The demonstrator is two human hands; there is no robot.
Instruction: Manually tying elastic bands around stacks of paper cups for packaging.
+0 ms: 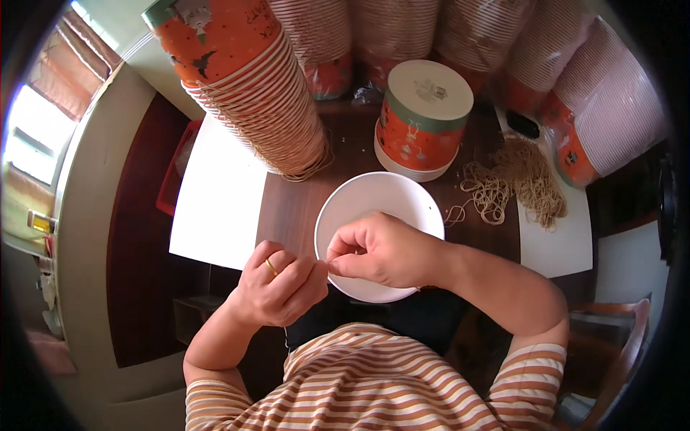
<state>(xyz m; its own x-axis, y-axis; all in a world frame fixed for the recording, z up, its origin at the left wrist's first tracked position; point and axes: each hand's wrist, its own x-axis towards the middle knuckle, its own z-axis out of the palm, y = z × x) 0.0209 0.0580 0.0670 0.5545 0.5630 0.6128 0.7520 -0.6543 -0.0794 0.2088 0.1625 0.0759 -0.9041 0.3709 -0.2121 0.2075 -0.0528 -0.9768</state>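
Note:
A round white paper tub (392, 190) stands in front of me at the table's near edge, its open mouth facing up. Over its near left rim, my left hand (282, 284), with a gold ring on one finger, is closed in a pinch. My right hand (388, 251) reaches across the tub's mouth, thumb and forefinger pressed together close to the left fingertips. Whatever lies between the fingers of either hand is too small to make out. Part of the tub's inside is hidden under the right hand.
Left stands a tall stack of orange paper tubs (251, 79) with twine around it. Behind my tub is an upside-down orange tub (420, 133). Loose beige twine (528, 179) lies right, near a black oval object (522, 124). Plastic-wrapped tub stacks (395, 32) line the back.

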